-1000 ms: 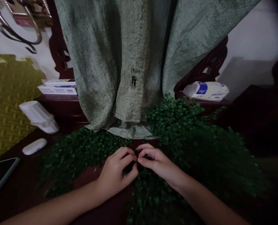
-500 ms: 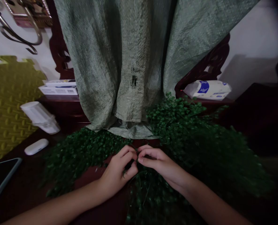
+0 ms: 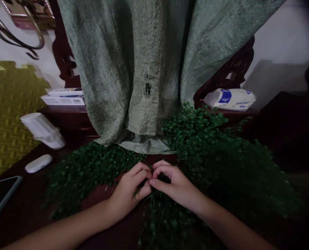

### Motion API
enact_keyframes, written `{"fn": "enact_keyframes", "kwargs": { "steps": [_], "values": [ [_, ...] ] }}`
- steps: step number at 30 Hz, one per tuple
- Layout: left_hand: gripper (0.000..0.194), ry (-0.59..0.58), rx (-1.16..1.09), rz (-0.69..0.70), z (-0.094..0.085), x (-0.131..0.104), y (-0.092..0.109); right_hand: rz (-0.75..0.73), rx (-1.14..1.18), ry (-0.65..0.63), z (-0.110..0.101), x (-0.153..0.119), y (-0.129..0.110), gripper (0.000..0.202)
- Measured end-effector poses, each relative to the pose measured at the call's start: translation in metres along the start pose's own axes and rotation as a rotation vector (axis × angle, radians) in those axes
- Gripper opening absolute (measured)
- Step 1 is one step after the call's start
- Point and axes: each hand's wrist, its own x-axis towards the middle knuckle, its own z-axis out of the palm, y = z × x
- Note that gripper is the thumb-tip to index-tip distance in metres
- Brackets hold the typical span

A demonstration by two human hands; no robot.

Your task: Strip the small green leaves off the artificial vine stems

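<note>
My left hand (image 3: 132, 185) is closed, its thumb and fingers curled around a thin green plant stem (image 3: 136, 195) that shows at the thumb. Against it, fingertip to fingertip, my right hand (image 3: 172, 180) is closed in a pinch; whatever lies between its fingers is too small and dark to make out. Leafy green sprigs (image 3: 167, 218) hang or lie just below both hands. One heap of the same greenery (image 3: 97, 170) spreads to the left, and a bigger heap (image 3: 217, 156) to the right.
A grey-green woven sack (image 3: 146, 114) drapes down behind the greenery onto the dark red tabletop (image 3: 99, 194). At left are a white ribbed container (image 3: 42, 130), a white oval case (image 3: 39, 163), a phone (image 3: 3, 196) and flat boxes (image 3: 63, 99). A tissue pack (image 3: 231, 99) lies at right.
The view has shifted slightly, moving everything a little to the left. My right thumb has straightened and moved closer to the left fingers; both hands stay together.
</note>
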Motion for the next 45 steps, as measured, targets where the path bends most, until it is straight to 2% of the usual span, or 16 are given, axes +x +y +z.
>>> {"fn": "enact_keyframes", "kwargs": {
  "steps": [9, 15, 29, 34, 38, 42, 45],
  "values": [
    [0.008, -0.086, 0.192, 0.076, 0.002, 0.000, 0.011, -0.043, -0.177, -0.137, 0.003, -0.004, -0.007, 0.020],
    [0.009, -0.093, 0.261, 0.132, 0.003, 0.000, 0.013, -0.057, -0.240, -0.128, 0.008, -0.007, -0.005, 0.024],
    [0.007, -0.096, 0.242, 0.158, 0.003, -0.001, 0.013, -0.067, -0.260, -0.154, 0.008, -0.010, -0.002, 0.022],
    [0.012, -0.031, 0.195, 0.165, 0.002, -0.002, 0.011, -0.091, -0.228, -0.066, 0.009, -0.008, 0.000, 0.029],
    [0.013, -0.020, 0.127, 0.106, 0.001, -0.001, 0.011, -0.141, -0.201, -0.008, 0.003, -0.005, -0.002, 0.025],
    [0.013, -0.024, 0.133, 0.072, 0.001, 0.000, 0.011, -0.142, -0.108, 0.201, -0.002, -0.003, -0.006, 0.022],
    [0.013, -0.035, 0.139, 0.080, 0.001, 0.000, 0.012, -0.188, -0.127, 0.330, -0.003, -0.003, -0.010, 0.019]
  ]
}}
